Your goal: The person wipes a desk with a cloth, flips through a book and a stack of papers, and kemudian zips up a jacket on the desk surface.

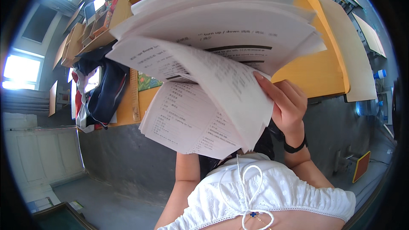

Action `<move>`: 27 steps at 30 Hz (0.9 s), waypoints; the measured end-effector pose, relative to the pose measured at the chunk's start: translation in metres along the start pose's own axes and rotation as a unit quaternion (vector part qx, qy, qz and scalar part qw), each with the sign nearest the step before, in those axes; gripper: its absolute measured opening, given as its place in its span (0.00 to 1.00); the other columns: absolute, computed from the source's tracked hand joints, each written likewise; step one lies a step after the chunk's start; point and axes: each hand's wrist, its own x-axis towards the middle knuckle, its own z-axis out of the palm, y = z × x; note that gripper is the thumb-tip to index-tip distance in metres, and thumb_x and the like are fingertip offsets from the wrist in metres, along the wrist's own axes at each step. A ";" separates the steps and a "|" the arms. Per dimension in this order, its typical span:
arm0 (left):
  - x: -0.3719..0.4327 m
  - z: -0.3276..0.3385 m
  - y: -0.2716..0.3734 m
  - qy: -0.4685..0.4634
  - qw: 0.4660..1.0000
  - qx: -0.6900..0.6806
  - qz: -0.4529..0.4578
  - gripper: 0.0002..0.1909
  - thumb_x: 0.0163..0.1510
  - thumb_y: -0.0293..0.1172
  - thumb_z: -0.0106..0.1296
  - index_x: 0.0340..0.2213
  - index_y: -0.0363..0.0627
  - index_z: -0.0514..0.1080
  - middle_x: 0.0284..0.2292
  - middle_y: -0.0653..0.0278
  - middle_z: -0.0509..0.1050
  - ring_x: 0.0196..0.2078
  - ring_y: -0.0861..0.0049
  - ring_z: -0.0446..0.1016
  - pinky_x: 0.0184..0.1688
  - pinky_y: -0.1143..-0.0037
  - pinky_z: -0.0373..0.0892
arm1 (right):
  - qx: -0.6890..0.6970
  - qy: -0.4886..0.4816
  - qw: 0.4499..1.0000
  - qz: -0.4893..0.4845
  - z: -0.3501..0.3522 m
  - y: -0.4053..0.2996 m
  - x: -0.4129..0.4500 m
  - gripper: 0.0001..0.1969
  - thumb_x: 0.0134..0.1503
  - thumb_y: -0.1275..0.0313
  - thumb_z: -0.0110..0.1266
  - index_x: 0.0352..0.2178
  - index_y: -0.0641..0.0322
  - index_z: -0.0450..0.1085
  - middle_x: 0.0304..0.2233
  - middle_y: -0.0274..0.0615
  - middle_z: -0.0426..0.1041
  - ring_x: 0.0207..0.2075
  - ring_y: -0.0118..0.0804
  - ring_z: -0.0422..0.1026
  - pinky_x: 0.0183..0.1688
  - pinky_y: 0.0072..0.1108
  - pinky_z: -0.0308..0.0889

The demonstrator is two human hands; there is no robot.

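A thick set of printed paper sheets [191, 111] is spread open in front of my chest, its upper pages fanned and curling over the desk. My right hand [281, 102], with a black band at the wrist, pinches the right edge of a curled page between thumb and finger. The left forearm reaches up beneath the lower pages; my left hand is hidden behind the paper, so its hold cannot be seen. Printed text in English and Chinese covers the pages.
Beyond the papers is a yellow wooden desk [306, 73] with a raised rim. At its left lie a dark jacket [110, 83], a phone [93, 79], a wooden ruler [135, 99] and a floral-patterned item [147, 81]. A wooden organizer [119, 14] stands behind. Water bottles [367, 108] are at right.
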 end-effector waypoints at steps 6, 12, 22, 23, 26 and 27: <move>0.005 0.004 -0.002 0.004 1.000 0.002 0.013 0.10 0.50 0.26 0.45 0.35 0.33 0.62 0.29 0.65 0.68 0.29 0.84 0.64 0.31 0.83 0.62 | 0.163 0.095 0.974 0.122 0.013 0.034 -0.032 0.33 0.40 0.57 0.59 0.44 0.65 0.56 0.36 0.44 0.64 0.36 0.35 0.65 0.37 0.22 0.61; 0.017 0.011 -0.012 0.006 0.999 0.012 0.038 0.11 0.51 0.27 0.45 0.35 0.33 0.62 0.29 0.65 0.68 0.30 0.85 0.64 0.31 0.84 0.62 | 0.371 0.026 0.881 0.291 0.053 0.071 -0.014 0.34 0.50 0.51 0.44 0.51 0.64 0.49 0.51 0.43 0.55 0.52 0.35 0.54 0.51 0.22 0.50; -0.011 -0.016 -0.009 -0.004 0.998 0.061 0.008 0.11 0.51 0.27 0.45 0.35 0.33 0.62 0.29 0.64 0.68 0.30 0.85 0.64 0.31 0.84 0.62 | 0.715 0.025 0.450 0.534 0.070 0.039 -0.033 0.26 0.56 0.54 0.35 0.50 0.61 0.52 0.45 0.38 0.61 0.43 0.27 0.62 0.41 0.20 0.62; -0.014 -0.015 -0.012 -0.012 0.998 0.065 0.004 0.11 0.51 0.27 0.45 0.35 0.33 0.62 0.30 0.64 0.68 0.30 0.85 0.64 0.31 0.84 0.62 | 0.700 0.024 0.480 0.528 0.065 0.041 -0.038 0.27 0.56 0.53 0.35 0.51 0.61 0.51 0.46 0.38 0.61 0.44 0.27 0.62 0.42 0.20 0.61; -0.018 -0.023 -0.006 -0.011 0.996 0.083 -0.003 0.11 0.51 0.27 0.45 0.36 0.33 0.62 0.30 0.64 0.68 0.30 0.85 0.64 0.32 0.84 0.62 | 0.667 0.000 0.585 0.461 0.049 0.029 -0.036 0.30 0.55 0.51 0.33 0.51 0.63 0.49 0.46 0.38 0.60 0.45 0.27 0.60 0.44 0.19 0.58; -0.015 -0.023 -0.008 -0.012 0.996 0.093 -0.003 0.11 0.51 0.27 0.45 0.36 0.33 0.62 0.30 0.64 0.68 0.30 0.85 0.64 0.32 0.84 0.62 | 0.656 -0.004 0.614 0.439 0.046 0.023 -0.037 0.31 0.55 0.50 0.33 0.51 0.63 0.49 0.47 0.38 0.60 0.46 0.27 0.60 0.45 0.19 0.57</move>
